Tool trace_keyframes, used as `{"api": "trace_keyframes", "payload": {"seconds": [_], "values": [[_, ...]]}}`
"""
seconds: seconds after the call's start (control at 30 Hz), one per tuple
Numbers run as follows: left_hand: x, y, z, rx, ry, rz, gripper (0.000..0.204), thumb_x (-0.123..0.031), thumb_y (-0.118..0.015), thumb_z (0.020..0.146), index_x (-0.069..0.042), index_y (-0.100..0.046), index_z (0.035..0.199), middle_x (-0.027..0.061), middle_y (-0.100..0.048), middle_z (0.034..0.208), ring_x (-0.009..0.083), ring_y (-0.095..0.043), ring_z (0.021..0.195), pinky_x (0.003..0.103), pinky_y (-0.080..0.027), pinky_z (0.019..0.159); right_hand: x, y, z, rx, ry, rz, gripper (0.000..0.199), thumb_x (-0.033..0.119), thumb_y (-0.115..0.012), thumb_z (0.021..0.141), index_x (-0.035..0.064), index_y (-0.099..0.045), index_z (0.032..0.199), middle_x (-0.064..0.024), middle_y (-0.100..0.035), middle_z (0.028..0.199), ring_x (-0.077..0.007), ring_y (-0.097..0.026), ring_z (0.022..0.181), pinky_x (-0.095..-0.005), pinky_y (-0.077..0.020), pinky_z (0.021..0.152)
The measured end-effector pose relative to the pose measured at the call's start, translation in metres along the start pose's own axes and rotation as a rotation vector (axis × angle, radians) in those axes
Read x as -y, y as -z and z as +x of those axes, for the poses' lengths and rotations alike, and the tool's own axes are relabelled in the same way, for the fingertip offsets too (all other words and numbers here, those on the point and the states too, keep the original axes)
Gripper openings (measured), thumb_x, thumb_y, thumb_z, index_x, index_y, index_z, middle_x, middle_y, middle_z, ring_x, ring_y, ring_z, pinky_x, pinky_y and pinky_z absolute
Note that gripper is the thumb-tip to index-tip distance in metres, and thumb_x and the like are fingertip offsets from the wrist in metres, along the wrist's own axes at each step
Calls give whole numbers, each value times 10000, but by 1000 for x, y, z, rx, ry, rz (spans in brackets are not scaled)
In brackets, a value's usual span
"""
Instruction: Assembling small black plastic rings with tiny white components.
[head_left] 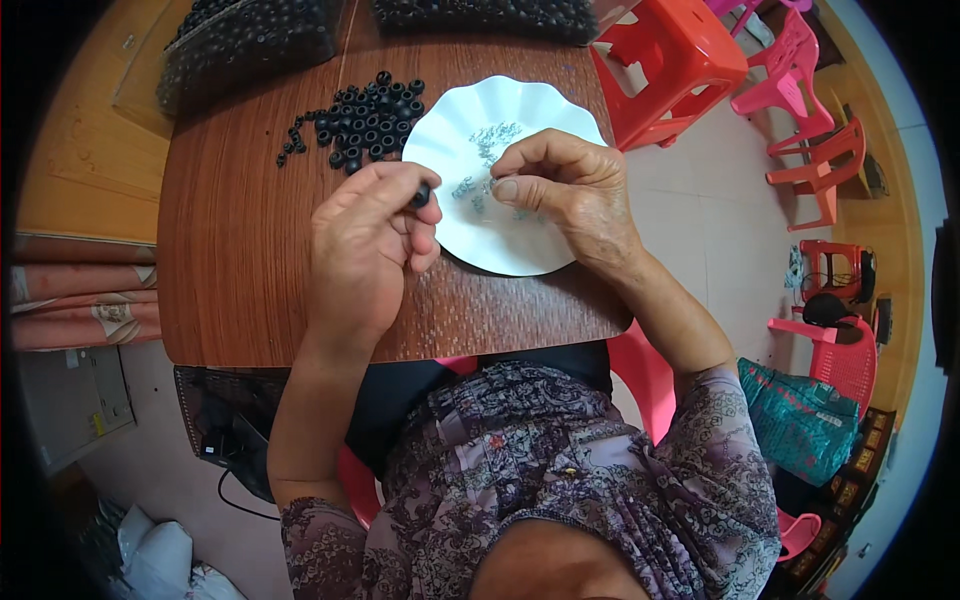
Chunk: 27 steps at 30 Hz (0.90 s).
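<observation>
Between the thumb and fingers of my left hand (pixel 365 225) is a small black bead-like piece (pixel 421 196), round and glossy. My right hand (pixel 575 190) is over the white wavy-rimmed plate (pixel 520 252), its thumb and index finger pinched together. Something tiny and pale seems to show at those fingertips, too small to name. Scattered on the plate lie many tiny shiny metal bits (pixel 492 136). Just beyond my left hand, a pile of black round pieces with holes (pixel 372 120) rests on the brown wooden table (pixel 235 230).
Two clear containers full of black pieces stand at the table's far side, one at left (pixel 250 60) and one at middle (pixel 490 15). Smaller black bits (pixel 291 142) lie left of the pile. A red stool (pixel 675 60) stands beyond the right edge; pink chairs (pixel 790 75) line the right wall.
</observation>
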<state>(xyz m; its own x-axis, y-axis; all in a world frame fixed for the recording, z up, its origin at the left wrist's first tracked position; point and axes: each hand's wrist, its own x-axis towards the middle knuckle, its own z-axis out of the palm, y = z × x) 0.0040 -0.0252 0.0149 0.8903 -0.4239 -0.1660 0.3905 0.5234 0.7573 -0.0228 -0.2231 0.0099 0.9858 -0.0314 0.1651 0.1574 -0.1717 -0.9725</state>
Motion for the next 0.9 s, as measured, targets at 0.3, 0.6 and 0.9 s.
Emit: {"api": "trace_keyframes", "payload": {"seconds": [0.3, 0.6, 0.9], "values": [[3, -26, 0, 66, -86, 590, 165, -108, -598, 891, 32, -609, 978, 4, -582, 720, 11, -469, 589, 140, -361, 503, 7, -2, -3, -23, -113, 203, 149, -23, -718, 745, -2, -664, 883, -56, -671, 827, -101, -617, 742, -230, -509, 690], [3, -27, 6, 48, 40, 511, 201, -155, -546, 918, 37, -598, 941, 30, -577, 730, 25, -468, 594, 159, -384, 531, 4, -5, -6, -72, 145, 20, 113, -15, -706, 725, 6, -674, 831, -48, -654, 779, -101, -591, 710, -238, -484, 643], [-4, -24, 18, 103, 287, 404, 205, -150, -523, 926, 18, -585, 825, 30, -545, 609, 28, -420, 429, 172, -309, 359, 2, 4, 0, -63, 755, -533, 242, -71, -719, 628, 19, -630, 834, -94, -627, 822, -206, -574, 712, -293, -461, 608]]}}
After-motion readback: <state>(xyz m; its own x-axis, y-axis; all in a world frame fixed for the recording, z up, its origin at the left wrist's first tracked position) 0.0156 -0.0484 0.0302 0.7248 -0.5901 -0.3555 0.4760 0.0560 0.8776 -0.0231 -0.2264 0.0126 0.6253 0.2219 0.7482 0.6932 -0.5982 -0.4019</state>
